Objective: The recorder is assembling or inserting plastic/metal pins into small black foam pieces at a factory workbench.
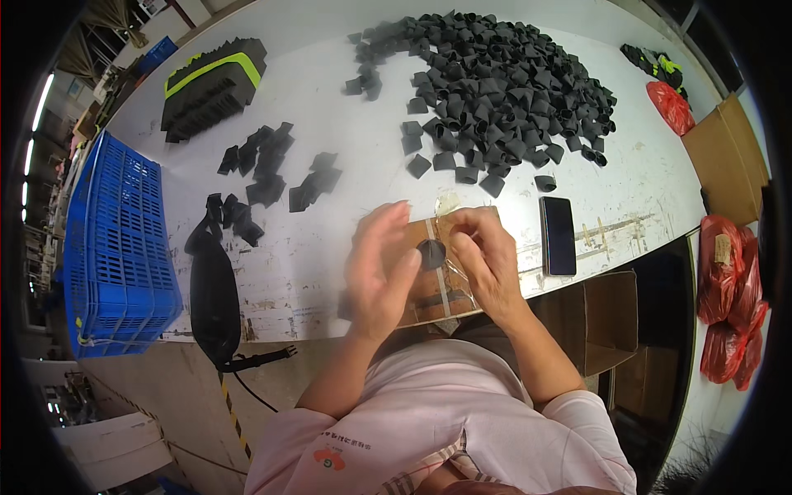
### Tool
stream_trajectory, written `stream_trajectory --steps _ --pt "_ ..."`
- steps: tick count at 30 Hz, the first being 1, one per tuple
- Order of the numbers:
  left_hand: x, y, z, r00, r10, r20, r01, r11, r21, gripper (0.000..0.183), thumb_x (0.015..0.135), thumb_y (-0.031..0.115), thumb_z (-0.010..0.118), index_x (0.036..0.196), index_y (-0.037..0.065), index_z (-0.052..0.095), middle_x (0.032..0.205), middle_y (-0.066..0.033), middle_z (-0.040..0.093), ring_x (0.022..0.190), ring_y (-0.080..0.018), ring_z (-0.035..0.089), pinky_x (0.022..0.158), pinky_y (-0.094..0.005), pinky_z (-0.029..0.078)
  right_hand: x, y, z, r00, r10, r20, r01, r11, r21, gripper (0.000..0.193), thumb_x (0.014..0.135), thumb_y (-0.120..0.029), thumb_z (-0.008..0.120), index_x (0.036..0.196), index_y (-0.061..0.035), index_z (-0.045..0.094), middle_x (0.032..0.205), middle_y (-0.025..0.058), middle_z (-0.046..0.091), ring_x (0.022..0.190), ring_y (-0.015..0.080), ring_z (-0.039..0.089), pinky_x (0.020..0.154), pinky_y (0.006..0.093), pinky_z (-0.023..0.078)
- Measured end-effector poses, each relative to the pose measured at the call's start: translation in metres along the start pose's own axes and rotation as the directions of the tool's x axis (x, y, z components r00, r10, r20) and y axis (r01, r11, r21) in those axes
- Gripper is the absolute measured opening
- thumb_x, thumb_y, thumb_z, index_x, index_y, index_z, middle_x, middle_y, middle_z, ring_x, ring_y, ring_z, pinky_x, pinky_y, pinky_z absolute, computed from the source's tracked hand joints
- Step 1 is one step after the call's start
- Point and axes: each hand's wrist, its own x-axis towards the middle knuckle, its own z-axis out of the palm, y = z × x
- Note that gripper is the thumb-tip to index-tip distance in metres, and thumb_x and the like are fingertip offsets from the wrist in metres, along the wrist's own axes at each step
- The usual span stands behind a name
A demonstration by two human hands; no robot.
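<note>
My left hand (pixel 381 276) hovers over the left side of a brown board (pixel 427 285) at the table's front edge. Its thumb stands apart from the slightly blurred fingers, and nothing shows in its grasp. Between my hands is a small dark round piece (pixel 431 254), close to my left thumb. My right hand (pixel 488 262) is at the board's right side with fingers bent and pinched together. Thin shiny strands (pixel 455 268) run beside those fingers; what the pinch holds is too small to tell. A pale strip (pixel 443 289) crosses the board from front to back.
Black fabric loops (pixel 503 91) form a big heap at the back; flat black pieces (pixel 268 165) lie left. A banded black stack (pixel 216 87), blue crate (pixel 124 247) and black pouch (pixel 214 289) stand left. Right are a phone (pixel 558 235), cardboard (pixel 726 157) and red bags (pixel 726 280).
</note>
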Motion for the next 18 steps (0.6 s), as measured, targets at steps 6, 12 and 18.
stream_trajectory --steps 6,12,18 --pt "-0.003 -0.002 0.007 0.989 0.127 0.078 -0.134 0.987 0.093 0.011 0.079 0.001 0.053 0.089 -0.001 0.056 0.088 -0.009 0.057 0.084 -0.0157 0.052 0.076 -0.027 0.041 -0.013 -0.016 0.016 0.835 -0.542 -0.098 0.462 0.785 -0.412 0.033 0.065 -0.014 0.071 0.092 -0.0008 0.057 0.08 0.0096 0.054 0.067 0.0222 0.054 0.055 0.0301 0.046" --pt "-0.003 0.006 0.009 0.979 -0.167 -0.119 0.072 0.824 -0.562 0.009 0.085 0.008 0.048 0.086 -0.001 0.05 0.085 -0.0092 0.052 0.081 -0.0166 0.048 0.076 -0.0289 0.039 -0.004 -0.028 0.02 0.809 -0.58 -0.099 0.471 0.74 -0.48 0.019 0.066 -0.006 0.067 0.082 -0.0003 0.058 0.071 0.0091 0.052 0.059 0.0224 0.052 0.047 0.0308 0.042" --pt "-0.015 -0.002 0.006 0.976 -0.165 -0.145 0.078 0.879 -0.471 0.008 0.086 0.009 0.051 0.085 0.001 0.051 0.087 -0.0081 0.052 0.081 -0.0151 0.046 0.075 -0.0273 0.038 -0.003 -0.012 0.018 0.812 -0.572 -0.115 0.485 0.771 -0.412 0.013 0.065 0.001 0.064 0.076 0.0006 0.056 0.067 0.0093 0.051 0.06 0.0242 0.051 0.049 0.032 0.041"
